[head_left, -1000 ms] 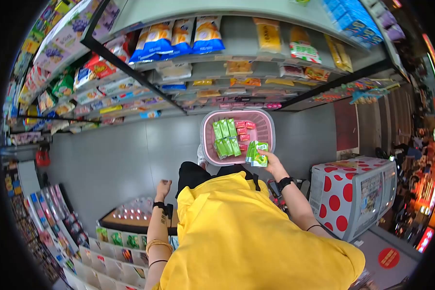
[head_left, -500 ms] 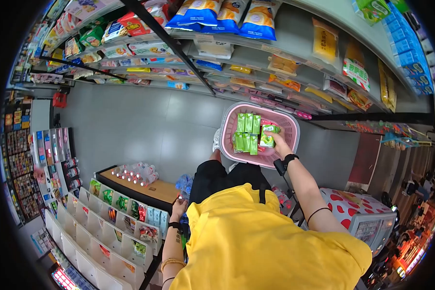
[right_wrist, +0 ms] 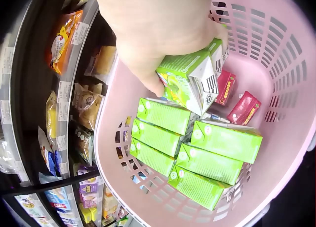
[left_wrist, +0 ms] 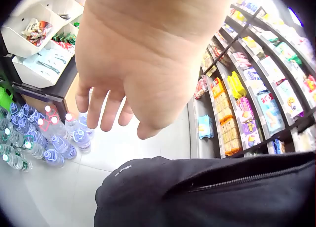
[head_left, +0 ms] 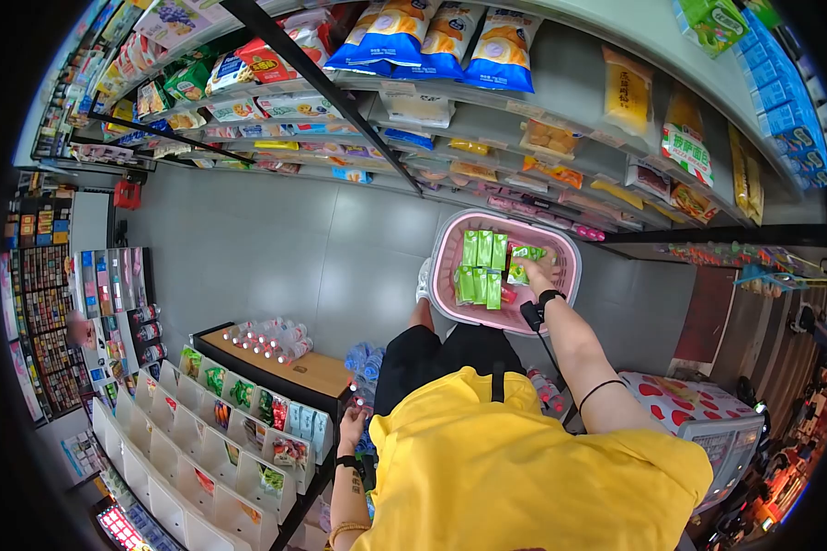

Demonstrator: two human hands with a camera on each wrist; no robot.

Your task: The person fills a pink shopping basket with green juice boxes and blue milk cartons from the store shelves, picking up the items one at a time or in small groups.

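Observation:
My right hand (right_wrist: 158, 34) grips green drink cartons (right_wrist: 182, 83), at least two side by side, inside a pink plastic basket (right_wrist: 116, 133). They are tilted, low over the basket's contents, with my palm hiding part of them. Beside them, two rows of matching green cartons (right_wrist: 160, 135) lie packed together. Small red packs (right_wrist: 244, 108) sit on the basket floor, partly covered in the head view. Down at my other side, my left hand (left_wrist: 143, 64) hangs with loose fingers, holding nothing, above black shorts (left_wrist: 207, 192).
Shelves (head_left: 560, 83) of bagged snacks and bread run along behind the basket. White divided bins (head_left: 202, 441) and a wooden-topped stand (head_left: 271, 363) with bottles are at the left. Bottled water (left_wrist: 54, 138) stands on the floor. A red-dotted freezer (head_left: 680, 404) is at the right.
My right hand has carried the green cartons from the basket's near edge down into it. My left hand has drawn back toward the stand. The head view has turned.

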